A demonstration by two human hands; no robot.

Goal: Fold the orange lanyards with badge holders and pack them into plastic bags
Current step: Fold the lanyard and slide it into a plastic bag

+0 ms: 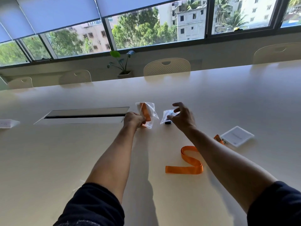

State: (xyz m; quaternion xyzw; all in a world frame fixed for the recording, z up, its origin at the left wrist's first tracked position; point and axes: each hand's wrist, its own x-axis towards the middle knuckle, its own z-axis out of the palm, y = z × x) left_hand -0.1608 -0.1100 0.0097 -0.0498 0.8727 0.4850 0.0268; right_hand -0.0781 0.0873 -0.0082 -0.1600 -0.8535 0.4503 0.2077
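Your left hand (133,119) gripped a plastic bag (147,114) holding a folded orange strap. At its three o'clock, your right hand (183,117) hovered, fingers spread, over a second bag (167,115). A loose orange lanyard (187,162) lay on the table (65,152) at the right hand's six o'clock, its badge holder (237,136) at four o'clock.

A single wide-angle head-mounted camera looks forward and down from the person's own position along both outstretched forearms. It faces across the pale table (65,152) toward the far row of chairs (167,66) and the windows (143,28). The hands lie at mid-frame, within arm's reach. Only this view is supplied, so no scene area is shared.
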